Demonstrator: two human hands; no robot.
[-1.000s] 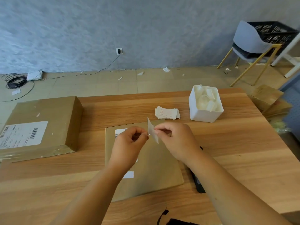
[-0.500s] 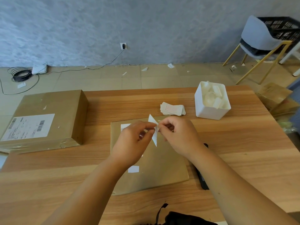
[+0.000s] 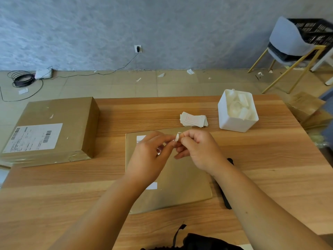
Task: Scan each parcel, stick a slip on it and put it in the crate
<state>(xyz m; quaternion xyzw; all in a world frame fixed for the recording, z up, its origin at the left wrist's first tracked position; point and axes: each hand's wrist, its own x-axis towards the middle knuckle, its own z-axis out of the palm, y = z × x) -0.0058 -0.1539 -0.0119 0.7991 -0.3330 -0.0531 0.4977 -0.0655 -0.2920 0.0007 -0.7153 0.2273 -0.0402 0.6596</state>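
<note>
Pinching 1 slip (image 3: 177, 137), 2 hands (image 3: 147, 157) (image 3: 201, 150); 2 pkgs (image 3: 182, 179) (image 3: 59, 112).

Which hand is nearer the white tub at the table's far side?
Right. The right hand is in front of the white tub, slightly to its left; the left hand is farther left, over the flat parcel. Both pinch one slip.

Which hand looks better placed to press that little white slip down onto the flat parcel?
Probably the right hand: it pinches the slip over bare cardboard of the flat parcel. The left hand also pinches the slip, but hovers over the white label already stuck there.
</note>
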